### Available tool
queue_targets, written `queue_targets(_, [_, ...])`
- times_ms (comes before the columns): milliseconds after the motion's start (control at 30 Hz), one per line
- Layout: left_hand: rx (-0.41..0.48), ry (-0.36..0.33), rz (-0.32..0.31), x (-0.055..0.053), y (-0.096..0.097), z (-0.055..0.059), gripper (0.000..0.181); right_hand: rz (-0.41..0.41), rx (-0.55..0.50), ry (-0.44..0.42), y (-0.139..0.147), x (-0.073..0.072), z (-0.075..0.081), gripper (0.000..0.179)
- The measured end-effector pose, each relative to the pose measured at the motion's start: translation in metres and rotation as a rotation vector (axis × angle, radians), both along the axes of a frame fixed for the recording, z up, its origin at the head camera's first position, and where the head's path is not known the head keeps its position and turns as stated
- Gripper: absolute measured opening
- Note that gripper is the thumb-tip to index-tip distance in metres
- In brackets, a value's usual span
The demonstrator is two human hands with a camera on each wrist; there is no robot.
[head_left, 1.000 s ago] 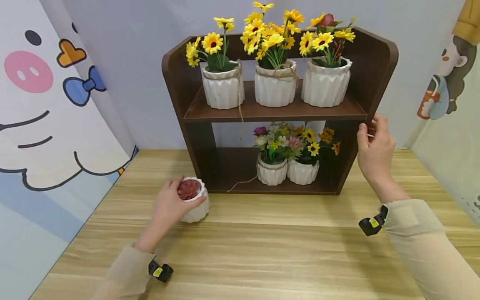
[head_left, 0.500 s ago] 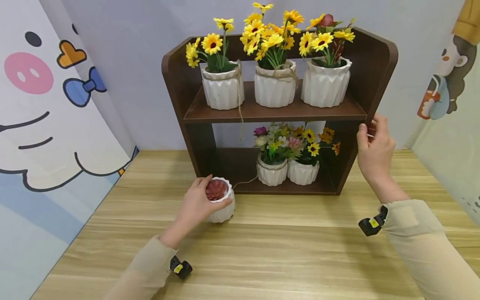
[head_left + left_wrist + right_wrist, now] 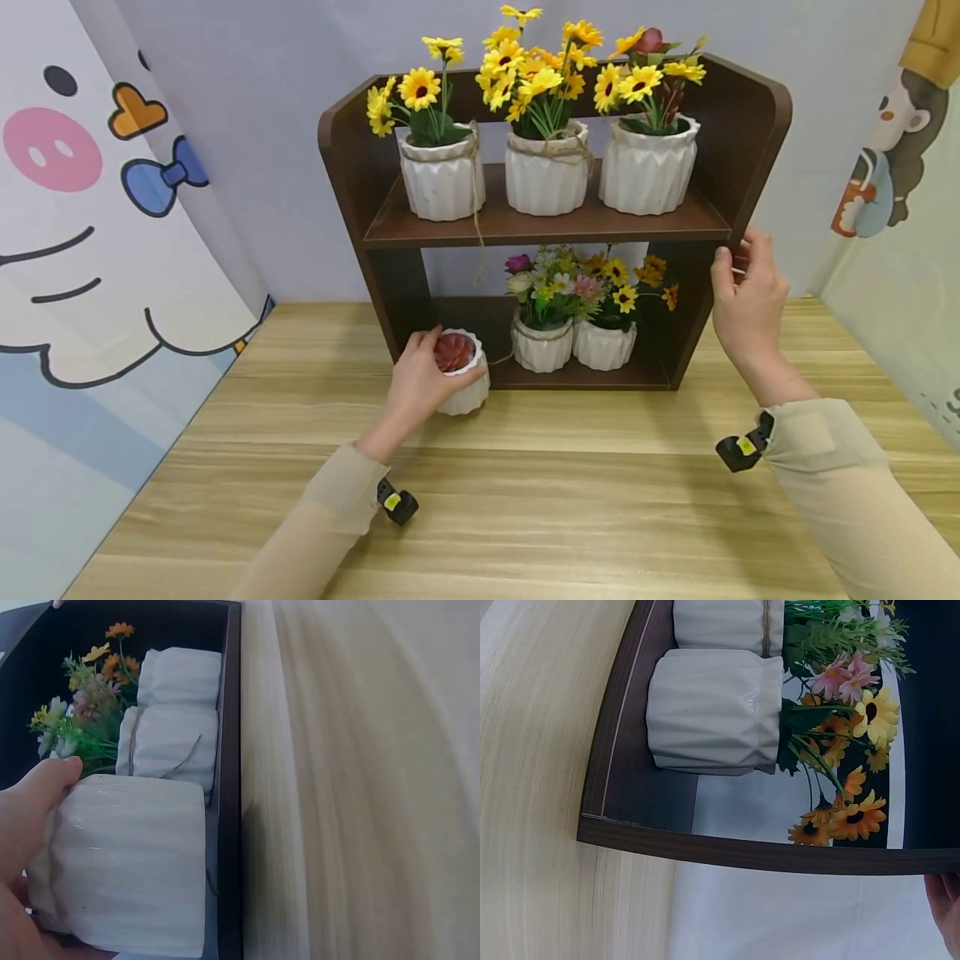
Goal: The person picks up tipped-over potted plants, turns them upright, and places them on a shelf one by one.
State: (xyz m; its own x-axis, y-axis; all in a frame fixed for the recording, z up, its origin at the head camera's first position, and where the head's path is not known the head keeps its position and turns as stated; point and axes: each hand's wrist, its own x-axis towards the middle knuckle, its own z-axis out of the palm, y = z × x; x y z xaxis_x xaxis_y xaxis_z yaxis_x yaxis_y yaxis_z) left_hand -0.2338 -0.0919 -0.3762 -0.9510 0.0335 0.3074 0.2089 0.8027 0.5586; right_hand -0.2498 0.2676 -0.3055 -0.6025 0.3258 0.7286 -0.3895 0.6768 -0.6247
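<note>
My left hand (image 3: 422,377) grips a white fluted pot (image 3: 467,393) holding a red succulent (image 3: 454,352), thumb and fingers round its rim. The pot is at the front left of the dark brown shelf's (image 3: 600,385) lower tier, overlapping its front edge in the head view. Seen from the left wrist, the held pot (image 3: 135,862) is close beside a white pot tied with twine (image 3: 169,742). My right hand (image 3: 750,304) rests against the outer face of the shelf's right side panel, fingertips partly hidden behind it.
Two white pots with mixed flowers (image 3: 543,346) and yellow-orange daisies (image 3: 604,343) stand on the lower tier's right half. Above, the upper tier (image 3: 547,229) bears three white pots of yellow flowers (image 3: 442,179). A loose twine end (image 3: 480,250) hangs over its edge.
My left hand has carried the succulent pot rightward along the table, then up and back to the shelf's lower tier. The right hand has stayed at the side panel.
</note>
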Motion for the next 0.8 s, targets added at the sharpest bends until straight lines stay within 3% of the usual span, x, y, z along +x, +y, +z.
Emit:
queue_targets(300, [-0.001,0.028,0.024,-0.021,0.003,-0.006,0.088,-0.009,0.002,0.0,0.0,0.0,0.0,0.032])
queue_targets(600, [0.004,-0.01,0.049,-0.035,0.005,-0.009,0.091,-0.012,0.006,-0.012,-0.001,0.001,0.0,0.033])
queue_targets(800, [-0.002,0.011,0.043,-0.041,0.008,-0.011,0.089,-0.015,0.0,-0.012,-0.001,0.0,0.0,0.033])
